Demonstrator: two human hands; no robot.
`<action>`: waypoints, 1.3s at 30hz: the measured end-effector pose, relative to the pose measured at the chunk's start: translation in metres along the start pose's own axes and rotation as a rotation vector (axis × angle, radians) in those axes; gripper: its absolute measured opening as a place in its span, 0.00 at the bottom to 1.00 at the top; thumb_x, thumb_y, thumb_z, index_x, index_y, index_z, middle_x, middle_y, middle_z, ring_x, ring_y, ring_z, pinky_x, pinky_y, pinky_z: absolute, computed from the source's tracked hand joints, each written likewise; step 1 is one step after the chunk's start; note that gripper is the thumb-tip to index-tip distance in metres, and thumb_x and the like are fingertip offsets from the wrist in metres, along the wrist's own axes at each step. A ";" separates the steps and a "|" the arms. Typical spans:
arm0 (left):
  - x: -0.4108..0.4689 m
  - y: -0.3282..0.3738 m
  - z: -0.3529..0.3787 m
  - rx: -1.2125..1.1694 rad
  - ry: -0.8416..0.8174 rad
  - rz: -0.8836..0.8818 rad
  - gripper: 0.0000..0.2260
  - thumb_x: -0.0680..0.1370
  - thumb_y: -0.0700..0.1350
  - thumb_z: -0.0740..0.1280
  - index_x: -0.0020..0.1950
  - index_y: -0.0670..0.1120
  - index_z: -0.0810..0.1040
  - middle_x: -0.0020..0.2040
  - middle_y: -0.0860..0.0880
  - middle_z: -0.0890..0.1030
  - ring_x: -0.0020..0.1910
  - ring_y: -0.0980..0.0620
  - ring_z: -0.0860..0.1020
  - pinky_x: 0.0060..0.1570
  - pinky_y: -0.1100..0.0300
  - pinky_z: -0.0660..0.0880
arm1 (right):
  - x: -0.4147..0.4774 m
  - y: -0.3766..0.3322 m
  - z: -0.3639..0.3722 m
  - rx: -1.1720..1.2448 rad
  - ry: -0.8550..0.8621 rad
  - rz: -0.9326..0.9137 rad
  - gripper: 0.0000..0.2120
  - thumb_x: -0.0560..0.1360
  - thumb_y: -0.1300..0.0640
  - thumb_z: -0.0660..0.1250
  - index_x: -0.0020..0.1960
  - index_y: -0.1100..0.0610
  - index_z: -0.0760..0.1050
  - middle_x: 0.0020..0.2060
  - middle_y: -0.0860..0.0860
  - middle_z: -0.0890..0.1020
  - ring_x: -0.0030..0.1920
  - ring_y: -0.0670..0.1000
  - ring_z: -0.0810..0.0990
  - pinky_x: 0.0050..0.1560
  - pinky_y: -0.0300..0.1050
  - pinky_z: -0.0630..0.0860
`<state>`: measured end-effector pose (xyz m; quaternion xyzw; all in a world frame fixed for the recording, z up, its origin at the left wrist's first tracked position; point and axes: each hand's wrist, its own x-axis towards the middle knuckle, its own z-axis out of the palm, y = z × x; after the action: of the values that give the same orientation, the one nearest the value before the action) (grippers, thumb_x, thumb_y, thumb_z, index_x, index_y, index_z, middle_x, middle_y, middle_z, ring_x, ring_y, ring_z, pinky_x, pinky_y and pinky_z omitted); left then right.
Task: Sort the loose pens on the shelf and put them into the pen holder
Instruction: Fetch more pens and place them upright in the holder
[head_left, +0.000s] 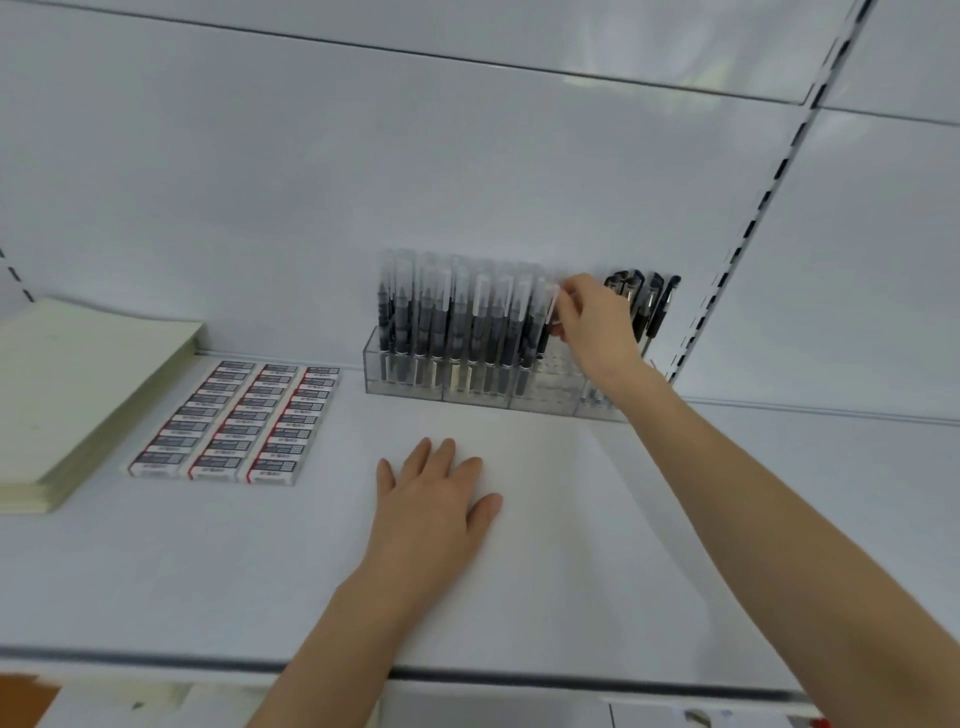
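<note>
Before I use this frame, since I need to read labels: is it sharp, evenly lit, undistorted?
Head view: soft even light; pale glare on the back panel; wide-angle bend bows the shelf edge and rail; pens and eraser boxes look soft, labels unreadable; the right hand pinching a pen is blurred.

R hand (592, 325) pinches pen (548, 312) over pen holder (545, 388) | L hand (436, 499) flat on shelf (571, 519)

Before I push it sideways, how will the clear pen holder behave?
The clear pen holder is low and wide, so it would likely slide rather than tip. Its pens stand well above the rim and may lean. The smooth shelf probably gives little grip.
</note>
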<state>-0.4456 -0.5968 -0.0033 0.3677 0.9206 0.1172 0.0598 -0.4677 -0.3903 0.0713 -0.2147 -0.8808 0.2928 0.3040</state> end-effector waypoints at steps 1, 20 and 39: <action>0.000 0.000 0.000 -0.001 0.003 0.003 0.21 0.80 0.57 0.50 0.71 0.53 0.60 0.76 0.52 0.53 0.76 0.50 0.48 0.72 0.45 0.46 | -0.002 0.001 0.001 0.001 -0.011 0.011 0.12 0.80 0.59 0.56 0.57 0.64 0.73 0.43 0.55 0.79 0.45 0.58 0.81 0.51 0.53 0.78; -0.020 0.022 -0.002 -0.101 0.137 0.239 0.20 0.79 0.52 0.57 0.65 0.41 0.71 0.69 0.37 0.69 0.69 0.39 0.66 0.67 0.42 0.61 | -0.230 0.058 -0.142 -0.197 0.246 0.389 0.15 0.76 0.53 0.65 0.60 0.55 0.75 0.59 0.48 0.78 0.58 0.49 0.75 0.53 0.37 0.65; -0.195 0.285 0.190 -0.061 -0.347 0.850 0.20 0.79 0.53 0.58 0.70 0.49 0.67 0.65 0.48 0.74 0.63 0.49 0.73 0.62 0.56 0.70 | -0.604 0.179 -0.260 -0.222 0.234 1.210 0.26 0.77 0.53 0.64 0.71 0.61 0.62 0.69 0.56 0.69 0.70 0.54 0.67 0.67 0.42 0.61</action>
<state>-0.0781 -0.4986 -0.1081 0.7249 0.6606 0.0952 0.1705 0.1769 -0.4944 -0.1246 -0.7362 -0.5894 0.2944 0.1547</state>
